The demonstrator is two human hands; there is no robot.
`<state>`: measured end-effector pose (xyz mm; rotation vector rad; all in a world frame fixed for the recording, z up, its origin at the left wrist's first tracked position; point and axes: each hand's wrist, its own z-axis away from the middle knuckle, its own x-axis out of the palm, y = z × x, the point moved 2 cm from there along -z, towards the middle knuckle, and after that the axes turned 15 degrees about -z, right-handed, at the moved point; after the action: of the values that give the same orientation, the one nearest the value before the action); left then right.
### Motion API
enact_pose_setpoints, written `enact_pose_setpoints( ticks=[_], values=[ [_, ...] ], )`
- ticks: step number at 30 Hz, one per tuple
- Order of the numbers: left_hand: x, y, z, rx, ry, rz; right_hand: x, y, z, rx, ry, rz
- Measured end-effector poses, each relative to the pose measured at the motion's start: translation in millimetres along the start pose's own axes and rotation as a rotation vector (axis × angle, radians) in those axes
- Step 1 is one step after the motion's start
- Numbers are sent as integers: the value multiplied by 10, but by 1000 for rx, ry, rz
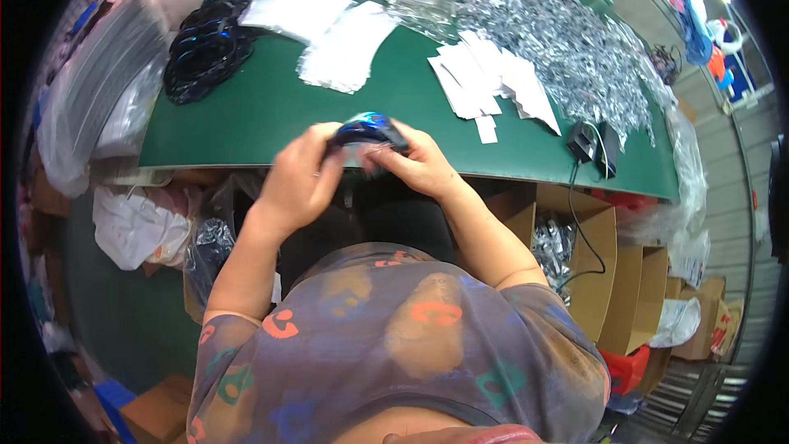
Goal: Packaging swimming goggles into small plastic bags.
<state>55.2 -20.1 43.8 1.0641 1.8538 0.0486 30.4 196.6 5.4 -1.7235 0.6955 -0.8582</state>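
Note:
Close to the near edge of the green table (246, 127), I hold a pair of black goggles (367, 125) with a shiny blue-green lens. My left hand (306, 173) grips one end of the goggles, its fingers slightly smeared by motion. Around the other end are the fingers of my right hand (421, 163), with the thumb on the near side. The inside of the goggles faces me, and my fingers hide part of it. To the left on the table lies a pile of similar black goggles (209, 49).
White pouches (345, 45) and white paper sheets (468, 74) lie farther back. A large heap of clear-wrapped small items (534, 25) covers the far right. A black adapter (582, 141) trails its cable over the edge. Below stands an open cardboard box (596, 255).

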Motion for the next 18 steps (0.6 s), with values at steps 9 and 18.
enact_pose_setpoints(
  ticks=[9,18],
  values=[
    [157,-387,378,-532,-145,527,-429,-306,366,-54,23,473],
    [657,146,435,-647,-469,1229,-3643,-812,15,189,1053,1297]
  ],
)
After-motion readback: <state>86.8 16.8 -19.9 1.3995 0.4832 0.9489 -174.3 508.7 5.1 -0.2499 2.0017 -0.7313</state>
